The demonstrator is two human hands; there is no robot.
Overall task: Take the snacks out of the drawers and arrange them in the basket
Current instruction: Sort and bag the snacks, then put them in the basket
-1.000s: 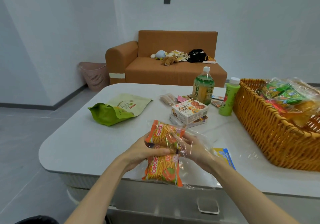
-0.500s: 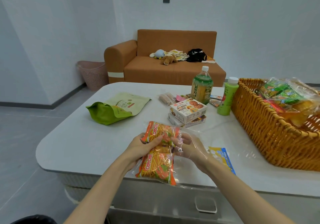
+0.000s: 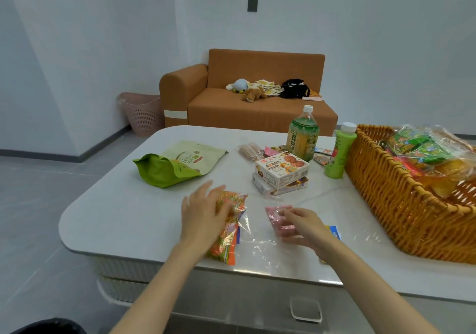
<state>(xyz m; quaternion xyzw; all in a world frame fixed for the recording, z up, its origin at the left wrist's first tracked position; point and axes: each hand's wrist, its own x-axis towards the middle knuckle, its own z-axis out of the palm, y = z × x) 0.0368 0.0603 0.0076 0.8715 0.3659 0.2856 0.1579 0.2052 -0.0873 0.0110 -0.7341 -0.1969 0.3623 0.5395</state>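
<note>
The place looks like a home living room. An orange sofa (image 3: 257,112) stands against the white wall with soft toys (image 3: 253,94) on its seat, and a pink hamper (image 3: 143,113) sits just beside its arm. A white table (image 3: 123,204) with rounded corners carries snacks (image 3: 282,170), bottles (image 3: 302,132) and, at its right edge, a wicker basket (image 3: 386,192). The floor (image 3: 38,204) is grey tile.
</note>
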